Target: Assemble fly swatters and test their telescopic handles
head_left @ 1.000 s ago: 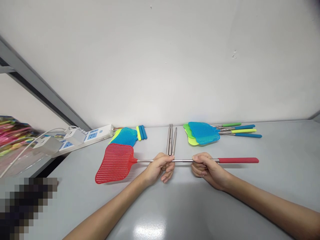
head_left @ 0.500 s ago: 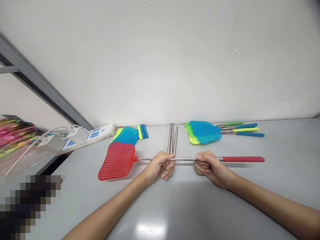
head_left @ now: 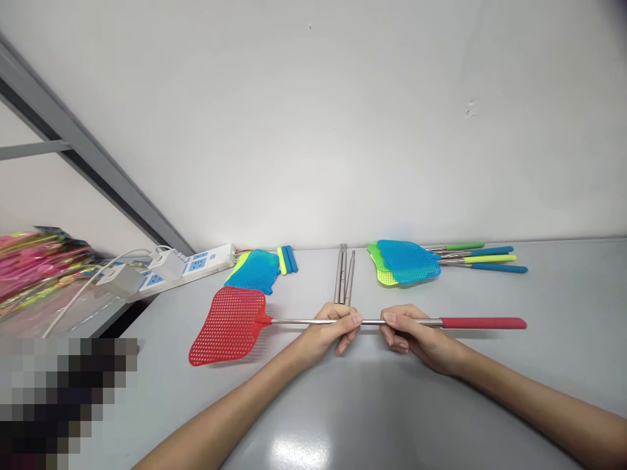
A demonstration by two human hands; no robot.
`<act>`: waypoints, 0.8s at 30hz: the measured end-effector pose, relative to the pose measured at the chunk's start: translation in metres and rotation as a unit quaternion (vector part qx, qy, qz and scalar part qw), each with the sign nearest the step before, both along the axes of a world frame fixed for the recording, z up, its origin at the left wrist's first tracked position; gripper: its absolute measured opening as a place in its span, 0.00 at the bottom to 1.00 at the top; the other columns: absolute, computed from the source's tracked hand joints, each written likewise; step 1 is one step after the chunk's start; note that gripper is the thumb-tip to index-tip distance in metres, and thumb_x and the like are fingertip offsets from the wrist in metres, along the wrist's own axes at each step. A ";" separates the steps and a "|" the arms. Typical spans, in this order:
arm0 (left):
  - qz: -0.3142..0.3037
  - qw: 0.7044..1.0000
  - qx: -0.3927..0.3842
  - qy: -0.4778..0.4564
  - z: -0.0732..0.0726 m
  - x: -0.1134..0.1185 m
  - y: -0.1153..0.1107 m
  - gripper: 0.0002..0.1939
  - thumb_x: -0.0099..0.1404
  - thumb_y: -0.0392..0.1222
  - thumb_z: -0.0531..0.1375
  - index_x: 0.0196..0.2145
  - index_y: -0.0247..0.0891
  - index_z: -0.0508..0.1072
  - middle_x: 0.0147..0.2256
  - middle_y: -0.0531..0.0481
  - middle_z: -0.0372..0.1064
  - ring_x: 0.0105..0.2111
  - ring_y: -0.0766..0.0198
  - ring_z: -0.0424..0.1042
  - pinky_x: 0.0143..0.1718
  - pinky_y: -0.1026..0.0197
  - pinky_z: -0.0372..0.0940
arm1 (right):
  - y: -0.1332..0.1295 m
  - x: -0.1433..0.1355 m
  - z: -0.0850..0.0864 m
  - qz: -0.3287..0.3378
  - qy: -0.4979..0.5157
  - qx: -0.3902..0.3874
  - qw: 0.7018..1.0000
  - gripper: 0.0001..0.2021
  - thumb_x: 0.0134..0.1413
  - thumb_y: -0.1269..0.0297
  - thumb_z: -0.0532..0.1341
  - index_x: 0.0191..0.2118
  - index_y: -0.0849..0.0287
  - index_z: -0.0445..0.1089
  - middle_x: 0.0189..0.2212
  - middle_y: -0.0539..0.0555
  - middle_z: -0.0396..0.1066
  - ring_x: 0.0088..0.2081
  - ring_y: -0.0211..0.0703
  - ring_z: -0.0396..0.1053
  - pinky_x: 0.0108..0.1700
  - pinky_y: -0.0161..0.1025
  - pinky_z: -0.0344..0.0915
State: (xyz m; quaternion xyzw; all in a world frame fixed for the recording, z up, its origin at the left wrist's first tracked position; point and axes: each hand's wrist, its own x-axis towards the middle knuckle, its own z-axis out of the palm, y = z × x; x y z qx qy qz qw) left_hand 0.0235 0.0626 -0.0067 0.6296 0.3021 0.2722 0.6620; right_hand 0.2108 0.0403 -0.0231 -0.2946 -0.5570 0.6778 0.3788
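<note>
A red fly swatter (head_left: 229, 326) with a thin metal rod and a red handle grip lies level across the middle of the head view, lifted a little above the table. My left hand (head_left: 336, 329) pinches the rod between thumb and fingers, left of its middle. Close to its right, my right hand (head_left: 409, 329) grips the same rod just short of the red handle. Behind my left hand, several bare metal rods (head_left: 343, 274) lie on the table, their near ends partly hidden by my fingers.
Blue, green and yellow-green fly swatters (head_left: 407, 261) lie stacked at the back right. At the back left are swatter heads (head_left: 253, 271), loose grips (head_left: 288, 260) and a power strip (head_left: 210, 262) with chargers. Bagged colourful goods (head_left: 44, 267) sit far left. A wall (head_left: 318, 130) closes the back.
My left hand has slid right along the rod, nearer my right hand. More rod shows beside the red swatter head. The whole view has shifted slightly.
</note>
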 end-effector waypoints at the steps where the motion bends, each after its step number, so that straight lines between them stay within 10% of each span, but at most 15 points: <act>1: 0.000 1.000 -0.001 0.003 0.000 0.002 -0.001 0.20 0.60 0.47 0.53 0.16 0.34 0.60 0.12 0.57 0.54 0.13 0.75 0.52 0.17 0.68 0.46 | 0.000 -0.001 0.001 0.004 -0.006 0.005 1.000 0.19 0.56 0.59 0.50 0.19 0.63 0.62 0.13 0.45 0.50 0.18 0.31 0.47 0.23 0.34 0.43; 24: -0.045 0.998 -0.035 0.007 -0.005 0.011 -0.005 0.23 0.62 0.49 0.47 0.18 0.32 0.67 0.10 0.54 0.57 0.13 0.71 0.57 0.20 0.66 0.53 | -0.003 -0.009 -0.002 0.042 0.035 -0.043 0.998 0.17 0.55 0.58 0.54 0.20 0.63 0.62 0.13 0.43 0.48 0.17 0.30 0.46 0.21 0.33 0.41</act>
